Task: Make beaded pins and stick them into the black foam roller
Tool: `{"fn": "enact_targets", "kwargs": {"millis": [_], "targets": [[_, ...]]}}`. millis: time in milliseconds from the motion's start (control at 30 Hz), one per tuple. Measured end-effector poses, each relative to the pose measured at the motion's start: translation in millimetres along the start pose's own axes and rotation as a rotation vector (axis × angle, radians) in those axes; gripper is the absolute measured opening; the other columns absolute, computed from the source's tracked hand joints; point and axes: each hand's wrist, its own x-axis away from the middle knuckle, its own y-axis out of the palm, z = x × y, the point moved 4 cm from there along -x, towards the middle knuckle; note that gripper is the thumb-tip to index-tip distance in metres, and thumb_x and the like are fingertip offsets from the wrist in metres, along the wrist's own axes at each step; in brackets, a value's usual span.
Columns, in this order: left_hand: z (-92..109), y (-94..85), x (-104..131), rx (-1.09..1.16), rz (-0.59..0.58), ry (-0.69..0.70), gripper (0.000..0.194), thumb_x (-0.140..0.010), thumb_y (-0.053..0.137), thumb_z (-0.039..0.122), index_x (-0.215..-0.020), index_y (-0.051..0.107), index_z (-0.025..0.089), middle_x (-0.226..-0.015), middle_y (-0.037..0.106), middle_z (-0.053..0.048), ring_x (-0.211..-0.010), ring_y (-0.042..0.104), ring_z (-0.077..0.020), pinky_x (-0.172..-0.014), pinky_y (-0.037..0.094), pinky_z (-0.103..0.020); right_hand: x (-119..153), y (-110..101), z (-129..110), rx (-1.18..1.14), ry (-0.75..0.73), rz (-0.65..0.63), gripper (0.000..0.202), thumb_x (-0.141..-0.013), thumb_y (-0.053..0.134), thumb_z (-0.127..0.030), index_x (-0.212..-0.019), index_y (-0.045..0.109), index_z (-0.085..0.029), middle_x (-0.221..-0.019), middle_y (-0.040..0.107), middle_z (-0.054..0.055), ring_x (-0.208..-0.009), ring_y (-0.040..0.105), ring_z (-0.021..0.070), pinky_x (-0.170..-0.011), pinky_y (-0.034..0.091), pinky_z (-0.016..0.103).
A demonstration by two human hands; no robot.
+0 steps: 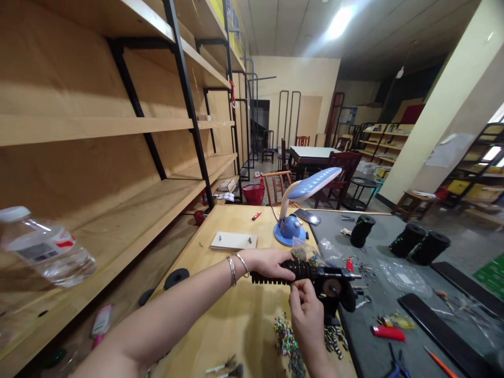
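My left hand (271, 262), with bracelets on its wrist, lies over a black ribbed cylinder (302, 269), fingers closed around its far side. The cylinder sits level on a dark bench device (334, 286) with a round wheel at its right end. Just below the cylinder, my right hand (306, 310) is closed in a pinch against its near edge; whatever is between the fingertips is too small to make out. Many small coloured pieces (284, 336) lie beside the right wrist, and metal pieces (336, 341) lie below the device.
A blue desk lamp (289, 231) stands behind the device, near a phone (307, 217) and a white board with two pegs (233, 241). On the grey mat (366, 252) are black spools (407, 239), a red lighter (388, 333) and pliers (397, 362). Wooden shelves (118, 205) hold a water bottle (47, 252).
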Motion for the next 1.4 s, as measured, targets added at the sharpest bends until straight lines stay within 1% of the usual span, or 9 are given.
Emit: {"fn": "enact_targets", "kwargs": {"millis": [100,200,333,467,600,733,933,1200,1400], "targets": [[0,0.2,-1,0.017,-0.012,0.010,0.040,-0.080,0.058,0.049,-0.105,0.062,0.017,-0.095,0.070,-0.008,-0.081,0.066,-0.0252,-0.069,0.051,-0.032,1,0,-1,-0.004,0.006,0.006,0.023,-0.089,0.045,-0.038,-0.073,0.047,-0.022,-0.046,0.038,-0.009,-0.037,0.032,0.0090,-0.039,0.018,0.022],[-3,1.2,-2,0.048,0.006,0.003,0.037,-0.082,0.057,0.043,-0.108,0.059,0.016,-0.098,0.069,-0.009,-0.083,0.065,-0.0253,-0.070,0.051,-0.033,2,0,1,0.002,0.000,0.016,0.023,-0.090,0.045,-0.038,-0.073,0.048,-0.022,-0.047,0.040,-0.009,-0.038,0.033,0.0092,-0.039,0.018,0.022],[-10,1.6,-4,0.059,0.032,0.003,0.050,-0.082,0.059,0.044,-0.121,0.050,0.014,-0.108,0.066,-0.010,-0.089,0.064,-0.0245,-0.073,0.050,-0.032,4,2,6,0.008,-0.010,0.012,0.022,-0.090,0.045,-0.038,-0.074,0.049,-0.022,-0.048,0.042,-0.008,-0.038,0.035,0.0099,-0.038,0.019,0.022],[-10,-0.7,-7,0.038,-0.008,0.042,0.033,-0.090,0.049,0.040,-0.112,0.056,0.017,-0.111,0.065,-0.008,-0.096,0.062,-0.0224,-0.081,0.049,-0.031,5,1,10,0.025,-0.006,0.016,0.022,-0.089,0.046,-0.038,-0.076,0.050,-0.022,-0.047,0.040,-0.009,-0.036,0.035,0.0103,-0.039,0.022,0.022],[-3,-3.5,-8,-0.020,-0.006,0.052,0.030,-0.092,0.044,0.037,-0.105,0.061,0.016,-0.110,0.065,-0.012,-0.100,0.061,-0.0264,-0.088,0.047,-0.038,5,-4,6,0.053,-0.011,0.013,0.022,-0.090,0.045,-0.038,-0.077,0.051,-0.022,-0.048,0.043,-0.008,-0.037,0.038,0.0105,-0.039,0.023,0.022],[1,-0.5,-5,-0.042,0.022,0.052,0.030,-0.093,0.039,0.035,-0.104,0.061,0.017,-0.103,0.067,-0.011,-0.093,0.063,-0.0260,-0.082,0.049,-0.038,2,-7,1,0.076,-0.022,0.002,0.023,-0.090,0.044,-0.038,-0.076,0.049,-0.022,-0.048,0.044,-0.008,-0.037,0.039,0.0108,-0.040,0.025,0.022],[-1,4.8,1,-0.071,0.054,0.056,0.041,-0.088,0.045,0.050,-0.104,0.060,0.015,-0.096,0.068,-0.013,-0.080,0.064,-0.0272,-0.067,0.049,-0.035,2,-8,-7,0.044,-0.016,0.000,0.024,-0.090,0.044,-0.039,-0.074,0.049,-0.022,-0.048,0.047,-0.007,-0.038,0.039,0.0108,-0.039,0.024,0.022],[3,2.0,3,-0.021,0.032,0.124,0.031,-0.087,0.049,0.038,-0.108,0.059,0.017,-0.098,0.068,-0.011,-0.084,0.065,-0.0255,-0.073,0.049,-0.033,-2,-12,-10,0.049,-0.007,0.013,0.025,-0.088,0.046,-0.041,-0.072,0.048,-0.023,-0.045,0.040,-0.009,-0.038,0.035,0.0109,-0.039,0.023,0.023],[2,2.9,2,-0.052,0.043,0.112,0.033,-0.089,0.046,0.041,-0.106,0.060,0.016,-0.097,0.068,-0.012,-0.081,0.065,-0.0261,-0.068,0.049,-0.033,-2,-11,-7,0.031,0.005,-0.005,0.025,-0.088,0.046,-0.042,-0.071,0.047,-0.023,-0.046,0.038,-0.009,-0.036,0.032,0.0102,-0.038,0.020,0.023]]}}
